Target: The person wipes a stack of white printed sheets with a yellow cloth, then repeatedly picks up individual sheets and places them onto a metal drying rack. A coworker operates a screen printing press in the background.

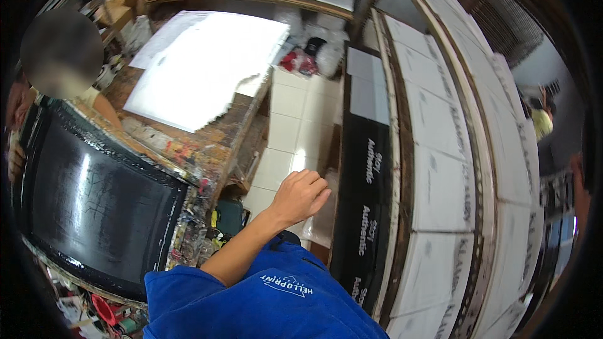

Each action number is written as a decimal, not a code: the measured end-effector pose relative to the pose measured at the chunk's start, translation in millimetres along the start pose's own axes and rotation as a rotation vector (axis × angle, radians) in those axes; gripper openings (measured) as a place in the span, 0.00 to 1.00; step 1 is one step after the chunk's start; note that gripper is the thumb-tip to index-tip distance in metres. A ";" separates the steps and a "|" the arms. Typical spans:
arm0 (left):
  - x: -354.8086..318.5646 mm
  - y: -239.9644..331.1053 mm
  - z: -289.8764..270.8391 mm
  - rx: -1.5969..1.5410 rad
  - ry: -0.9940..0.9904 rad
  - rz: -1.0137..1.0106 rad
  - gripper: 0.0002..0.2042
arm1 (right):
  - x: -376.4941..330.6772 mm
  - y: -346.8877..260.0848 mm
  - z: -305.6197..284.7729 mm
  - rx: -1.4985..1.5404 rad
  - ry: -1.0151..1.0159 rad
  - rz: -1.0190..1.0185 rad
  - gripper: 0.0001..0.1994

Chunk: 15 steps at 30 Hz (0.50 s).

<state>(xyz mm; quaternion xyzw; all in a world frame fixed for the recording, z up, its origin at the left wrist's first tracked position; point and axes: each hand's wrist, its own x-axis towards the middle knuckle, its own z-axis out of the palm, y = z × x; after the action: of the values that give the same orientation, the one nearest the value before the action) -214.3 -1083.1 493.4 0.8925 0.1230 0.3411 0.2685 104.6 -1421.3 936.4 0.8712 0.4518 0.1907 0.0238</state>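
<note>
My left hand reaches forward from a blue sleeve. Its fingers are loosely curled, and nothing shows inside them. The hand hovers over the white tiled floor, close to the left edge of a long black printed strip lying on a rack. To its left stands a paint-stained wooden table. My right hand is out of view.
A large black screen frame lies at the left, with another person behind it. White sheets cover the table's far end. Rows of white printed sheets fill the long rack at the right. Another person stands far right.
</note>
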 end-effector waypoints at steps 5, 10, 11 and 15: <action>12.6 -50.1 -42.8 0.202 0.050 -0.158 0.06 | 167.8 -224.1 71.7 0.149 -0.001 -0.446 0.10; 16.5 -91.7 -71.6 0.246 0.022 -0.265 0.06 | 240.3 -359.9 139.4 0.386 -0.013 -0.833 0.07; 15.7 -97.5 -78.1 0.251 0.022 -0.305 0.06 | 248.0 -381.2 153.8 0.445 -0.003 -0.862 0.07; 3.0 -118.2 -94.4 0.268 0.082 -0.481 0.08 | 263.2 -441.9 220.9 0.824 -0.171 -0.865 0.07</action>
<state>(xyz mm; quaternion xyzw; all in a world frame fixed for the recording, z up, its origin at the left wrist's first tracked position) -280.1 -947.0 487.3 0.8506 0.3863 0.2841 0.2159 -24.6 -921.8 719.2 0.5580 0.7983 -0.0979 -0.2041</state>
